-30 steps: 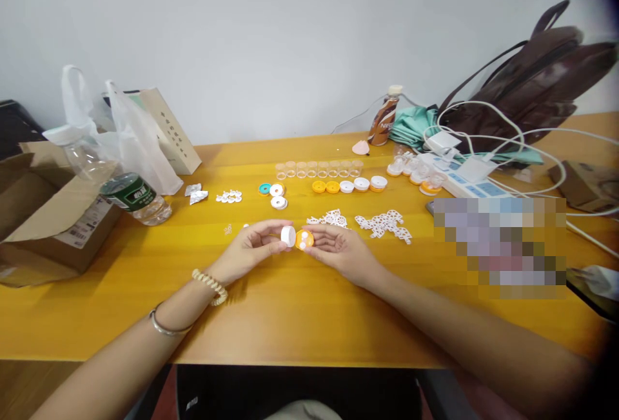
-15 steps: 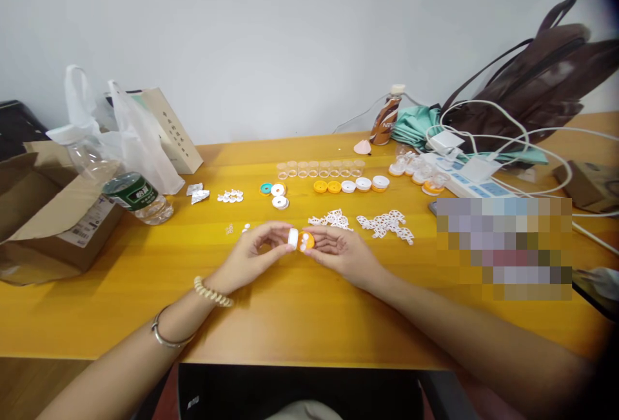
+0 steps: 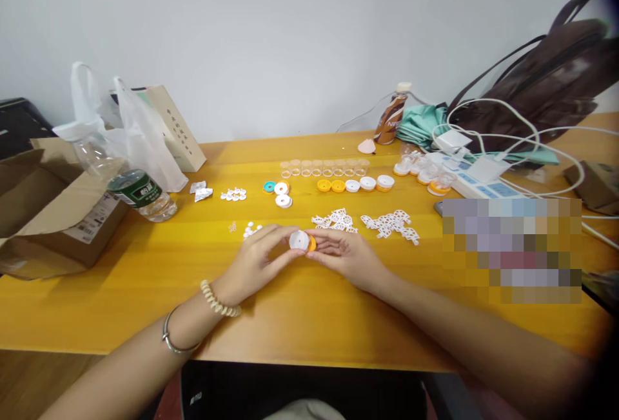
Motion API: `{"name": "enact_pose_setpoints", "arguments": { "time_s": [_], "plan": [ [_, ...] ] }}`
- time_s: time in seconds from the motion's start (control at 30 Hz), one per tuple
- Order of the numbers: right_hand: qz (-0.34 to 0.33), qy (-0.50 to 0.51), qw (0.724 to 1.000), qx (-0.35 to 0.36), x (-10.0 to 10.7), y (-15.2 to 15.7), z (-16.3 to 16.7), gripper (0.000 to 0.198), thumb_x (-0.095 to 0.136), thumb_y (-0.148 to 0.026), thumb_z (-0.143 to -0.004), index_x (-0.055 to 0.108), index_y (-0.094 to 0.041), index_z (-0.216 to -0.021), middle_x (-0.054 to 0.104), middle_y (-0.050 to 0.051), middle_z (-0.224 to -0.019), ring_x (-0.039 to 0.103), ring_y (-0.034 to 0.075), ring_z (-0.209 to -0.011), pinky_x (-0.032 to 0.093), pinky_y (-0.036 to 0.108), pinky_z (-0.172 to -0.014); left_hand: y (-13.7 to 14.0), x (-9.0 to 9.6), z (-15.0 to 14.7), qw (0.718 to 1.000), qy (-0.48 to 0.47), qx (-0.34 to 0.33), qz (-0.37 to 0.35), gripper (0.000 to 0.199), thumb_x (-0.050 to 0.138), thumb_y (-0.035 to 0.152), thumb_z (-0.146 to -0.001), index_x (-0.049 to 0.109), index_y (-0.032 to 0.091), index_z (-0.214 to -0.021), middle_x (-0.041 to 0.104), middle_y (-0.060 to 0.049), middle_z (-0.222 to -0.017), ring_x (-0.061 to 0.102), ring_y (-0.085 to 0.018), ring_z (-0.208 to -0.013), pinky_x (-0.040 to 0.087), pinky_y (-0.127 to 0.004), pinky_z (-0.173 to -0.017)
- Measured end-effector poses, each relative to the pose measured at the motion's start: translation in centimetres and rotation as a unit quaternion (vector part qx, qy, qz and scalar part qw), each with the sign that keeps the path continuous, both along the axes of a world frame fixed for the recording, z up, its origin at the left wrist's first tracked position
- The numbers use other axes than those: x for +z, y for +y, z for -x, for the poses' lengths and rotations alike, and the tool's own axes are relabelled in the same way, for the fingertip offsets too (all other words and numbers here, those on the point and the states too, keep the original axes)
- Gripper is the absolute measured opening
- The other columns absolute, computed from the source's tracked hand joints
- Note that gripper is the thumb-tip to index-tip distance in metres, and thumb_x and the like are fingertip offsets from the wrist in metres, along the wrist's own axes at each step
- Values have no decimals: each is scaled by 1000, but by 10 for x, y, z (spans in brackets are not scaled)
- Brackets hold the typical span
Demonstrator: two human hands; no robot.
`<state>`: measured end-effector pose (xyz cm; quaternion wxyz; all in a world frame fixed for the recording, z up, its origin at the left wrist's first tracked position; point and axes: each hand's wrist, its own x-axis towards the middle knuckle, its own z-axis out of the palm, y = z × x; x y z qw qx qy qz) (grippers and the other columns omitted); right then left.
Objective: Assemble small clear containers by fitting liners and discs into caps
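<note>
Between finger and thumb, my left hand pinches a round white plastic cap with a small hole in its middle. Behind its right edge is an orange cap, held by the fingertips of my right hand. The two caps overlap in view; whether they touch I cannot tell. Past my left fingers lie small white round pieces. White openwork plastic pieces lie in one pile beyond my right fingers and in another pile farther right.
Beyond the hands stand a row of clear cups, orange and white caps, and a teal cap. At left are a cardboard box and a water bottle. A power strip with cables and a brown bag occupy the right.
The white cap has turned from edge-on to show its round face with the hole, now partly covering the orange cap. Both hands keep their grip; the whole view has shifted slightly.
</note>
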<state>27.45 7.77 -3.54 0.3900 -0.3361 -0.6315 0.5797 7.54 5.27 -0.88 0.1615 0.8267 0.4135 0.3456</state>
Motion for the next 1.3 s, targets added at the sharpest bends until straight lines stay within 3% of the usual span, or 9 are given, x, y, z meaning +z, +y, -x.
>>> {"name": "enact_pose_setpoints", "arguments": {
  "time_s": [0.2,0.3,0.4,0.53,0.7,0.97,1.3],
  "plan": [
    [-2,0,1000,0,0,0,0,37,71,-27,-66,65,-20,-102,70,2,-88,67,15,-77,54,34,-81,0,-1,-1,999,-36,3,12,31,57,28,-83,57,18,-112,63,-8,-96,58,-17,-86,46,-31,-80],
    [8,4,1000,-3,1,0,0,37,71,-28,-66,65,-20,-101,70,2,-87,67,14,-76,54,34,-81,2,-2,-1,988,-108,4,107,29,54,29,-85,58,18,-111,64,-9,-102,59,-18,-90,46,-33,-84],
    [11,12,1000,-17,1,0,0,37,73,-27,-64,66,-20,-99,71,3,-88,67,14,-75,55,34,-82,6,-3,-2,960,-185,-4,209,26,51,30,-86,59,17,-108,63,-9,-108,58,-19,-97,45,-34,-89],
    [15,20,1000,-9,-2,0,0,35,73,-28,-64,67,-21,-98,71,2,-88,67,15,-77,54,35,-83,9,-4,-1,944,-211,-24,251,23,54,30,-85,58,16,-103,64,-7,-100,58,-17,-93,45,-33,-88],
    [14,24,1000,-1,-1,-1,0,34,73,-27,-65,68,-21,-97,71,2,-86,67,15,-76,55,34,-81,6,-5,-3,964,-158,-31,213,26,53,30,-86,56,15,-106,62,-8,-100,57,-17,-92,45,-33,-88],
    [1,11,1000,19,3,-2,-1,33,70,-26,-69,66,-23,-101,71,1,-90,67,15,-79,54,34,-82,-1,-4,-6,997,-40,-5,70,28,56,30,-84,56,19,-110,62,-7,-101,57,-18,-89,46,-33,-83],
    [28,20,999,5,-2,-2,-1,40,75,-26,-62,62,-21,-99,70,2,-87,66,15,-77,54,34,-82,-2,-2,-5,999,-4,-12,38,29,55,29,-84,55,20,-112,61,-7,-98,56,-18,-89,45,-31,-82]
  ]
}}
